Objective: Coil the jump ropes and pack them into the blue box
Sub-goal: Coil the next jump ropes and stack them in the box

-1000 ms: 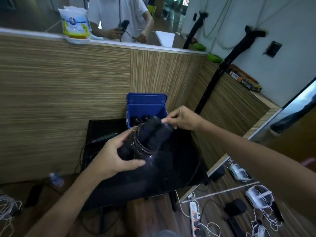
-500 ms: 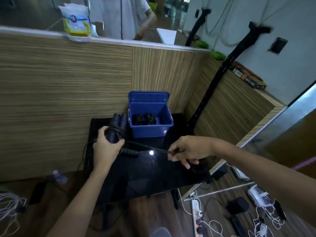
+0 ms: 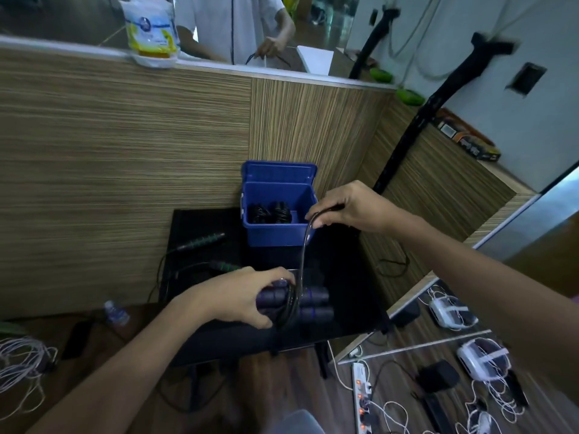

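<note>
Two hands work one jump rope above a black table [image 3: 344,277]. The left hand [image 3: 238,297] is curled around a pair of dark purple handles [image 3: 313,305] held side by side, thumb underneath and fingers over the top, with several turns of black cord [image 3: 289,303] wound around the handles just beside its fingertips. The handles' free ends stick out to the right of the coil. From that coil a single strand of rope [image 3: 303,252] rises nearly straight up and bends over into the right hand [image 3: 354,208], which pinches it between thumb and curled fingers, held in front of the near right corner of the blue box [image 3: 279,236]. That box stands at the back of the table against the wooden partition, its lid [image 3: 279,172] tipped up behind it, and two black coiled ropes [image 3: 271,213] lie inside on the left part of its floor. Left of the box, another rope with green-banded handles [image 3: 203,241] lies uncoiled on the table, its cord trailing off the left edge. A small water bottle [image 3: 116,313] lies on the floor below that edge.
</note>
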